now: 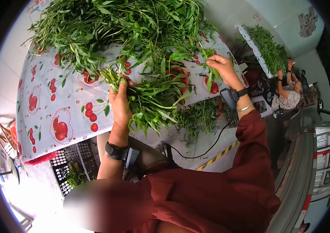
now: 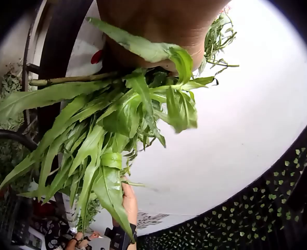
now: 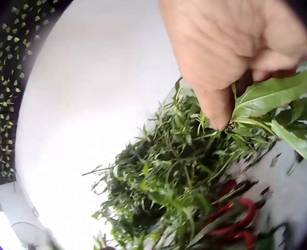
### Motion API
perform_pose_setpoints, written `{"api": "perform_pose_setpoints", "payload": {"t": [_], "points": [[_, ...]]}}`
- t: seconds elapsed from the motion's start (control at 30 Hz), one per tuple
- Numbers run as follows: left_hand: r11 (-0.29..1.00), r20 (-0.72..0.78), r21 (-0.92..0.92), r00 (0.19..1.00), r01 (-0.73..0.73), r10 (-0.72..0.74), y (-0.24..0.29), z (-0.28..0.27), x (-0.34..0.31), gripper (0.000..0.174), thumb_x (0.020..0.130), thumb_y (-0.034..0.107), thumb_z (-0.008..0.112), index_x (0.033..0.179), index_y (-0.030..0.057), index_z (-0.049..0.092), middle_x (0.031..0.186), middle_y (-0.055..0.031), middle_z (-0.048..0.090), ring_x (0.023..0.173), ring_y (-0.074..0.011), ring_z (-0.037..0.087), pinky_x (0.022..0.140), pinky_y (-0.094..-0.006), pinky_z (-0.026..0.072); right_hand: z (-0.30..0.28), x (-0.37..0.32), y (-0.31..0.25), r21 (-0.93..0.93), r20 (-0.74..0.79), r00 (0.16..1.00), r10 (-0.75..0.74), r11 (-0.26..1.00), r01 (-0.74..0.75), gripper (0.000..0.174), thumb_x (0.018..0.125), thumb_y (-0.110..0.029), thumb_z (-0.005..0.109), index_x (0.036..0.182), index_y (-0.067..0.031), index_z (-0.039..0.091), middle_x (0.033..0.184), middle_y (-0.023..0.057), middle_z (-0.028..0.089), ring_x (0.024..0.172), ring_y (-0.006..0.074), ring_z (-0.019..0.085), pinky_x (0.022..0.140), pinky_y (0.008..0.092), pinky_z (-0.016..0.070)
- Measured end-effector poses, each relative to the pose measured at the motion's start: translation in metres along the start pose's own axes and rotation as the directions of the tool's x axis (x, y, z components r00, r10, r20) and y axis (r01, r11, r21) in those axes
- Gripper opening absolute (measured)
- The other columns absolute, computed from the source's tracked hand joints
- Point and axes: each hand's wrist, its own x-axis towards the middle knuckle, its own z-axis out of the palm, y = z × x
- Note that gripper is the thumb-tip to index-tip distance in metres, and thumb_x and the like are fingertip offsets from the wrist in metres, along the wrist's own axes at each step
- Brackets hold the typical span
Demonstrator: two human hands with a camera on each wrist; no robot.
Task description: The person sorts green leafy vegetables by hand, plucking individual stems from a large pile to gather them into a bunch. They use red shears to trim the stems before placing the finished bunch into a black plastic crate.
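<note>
My left hand [image 1: 120,101] grips a bunch of long-leaved greens [image 1: 153,103] by the stems, over the table's front edge. The cut stem ends show above the thumb, and the leaves spread to the right. In the left wrist view the leaves [image 2: 99,135] fan out below the hand. Off to the right, my right hand [image 1: 224,69] pinches a leafy sprig [image 1: 210,77] between thumb and fingertips. The right wrist view shows its broad green leaves [image 3: 268,99] beside the fingers. Between the hands lie red-handled scissors [image 1: 180,73], partly covered by leaves.
A large heap of greens [image 1: 118,23] covers the back of the table, on a cherry-print tablecloth [image 1: 71,105]. Below the front edge are more greens [image 1: 198,120] and a black crate [image 1: 62,167]. Another person [image 1: 287,95] sits at a second table of greens [image 1: 268,48], far right.
</note>
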Motion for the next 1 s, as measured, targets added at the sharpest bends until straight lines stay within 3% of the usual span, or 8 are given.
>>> {"api": "perform_pose_setpoints", "payload": {"t": [0.13,0.3,0.37,0.5,0.7,1.0], "points": [[0.999,-0.032,0.025,0.999,0.038,-0.038,0.002,0.002,-0.002,0.014,0.090,0.017,0.050,0.092,0.0041,0.055,0.080,-0.0044,0.058,0.072,-0.0126,0.054,0.068,-0.0251,0.0443,0.044,-0.010,-0.018,0.090,0.062,0.995,-0.083,0.993,0.077,0.010,0.079,-0.009,0.065,0.084,0.0002,0.062,0.078,-0.0013,0.060,0.071,0.0052,0.051,0.065,0.0217,0.0414],[0.998,0.008,-0.006,0.998,0.065,-0.065,0.004,0.004,-0.003,0.015,0.089,0.015,0.051,0.101,0.0057,0.055,0.081,-0.0044,0.060,0.073,-0.0122,0.056,0.066,-0.0259,0.0470,0.100,-0.025,-0.051,-0.019,0.200,0.960,-0.197,0.979,0.205,0.011,0.079,-0.009,0.064,0.075,-0.0007,0.058,0.067,-0.0028,0.054,0.063,0.0039,0.047,0.057,0.0215,0.0392],[0.996,0.022,-0.056,0.997,0.076,-0.075,0.004,0.008,-0.003,0.015,0.089,0.014,0.051,0.101,0.0056,0.055,0.083,-0.0049,0.060,0.075,-0.0125,0.056,0.067,-0.0269,0.0480,0.119,-0.028,-0.060,-0.059,0.254,0.951,-0.175,0.979,0.196,0.012,0.078,-0.008,0.065,0.073,-0.0005,0.057,0.066,-0.0016,0.054,0.062,0.0041,0.047,0.055,0.0220,0.0391],[0.989,0.002,-0.102,0.994,0.107,-0.107,0.005,0.010,-0.004,0.015,0.090,0.014,0.050,0.100,0.0041,0.054,0.087,-0.0061,0.061,0.075,-0.0135,0.057,0.065,-0.0274,0.0496,0.143,-0.028,-0.064,-0.149,0.339,0.878,-0.338,0.902,0.405,0.011,0.072,0.001,0.064,0.073,0.0029,0.053,0.067,0.0060,0.054,0.060,0.0120,0.050,0.055,0.0260,0.0402],[0.992,0.000,-0.078,0.995,0.098,-0.098,0.004,0.007,-0.002,0.015,0.091,0.014,0.049,0.102,0.0043,0.052,0.087,-0.0055,0.060,0.075,-0.0128,0.056,0.067,-0.0263,0.0492,0.149,-0.031,-0.060,-0.201,0.362,0.869,-0.338,0.882,0.427,0.011,0.067,0.006,0.060,0.074,0.0022,0.052,0.068,0.0089,0.052,0.061,0.0166,0.052,0.056,0.0280,0.0411],[0.996,0.010,-0.048,0.997,0.077,-0.077,0.002,0.006,-0.001,0.019,0.090,0.014,0.050,0.107,0.0044,0.051,0.089,-0.0058,0.060,0.079,-0.0127,0.056,0.070,-0.0267,0.0489,0.132,-0.037,-0.069,-0.414,0.333,0.841,-0.425,0.735,0.536,0.010,0.069,-0.006,0.061,0.077,-0.0028,0.056,0.072,0.0105,0.055,0.065,0.0284,0.056,0.057,0.0343,0.0440]]}}
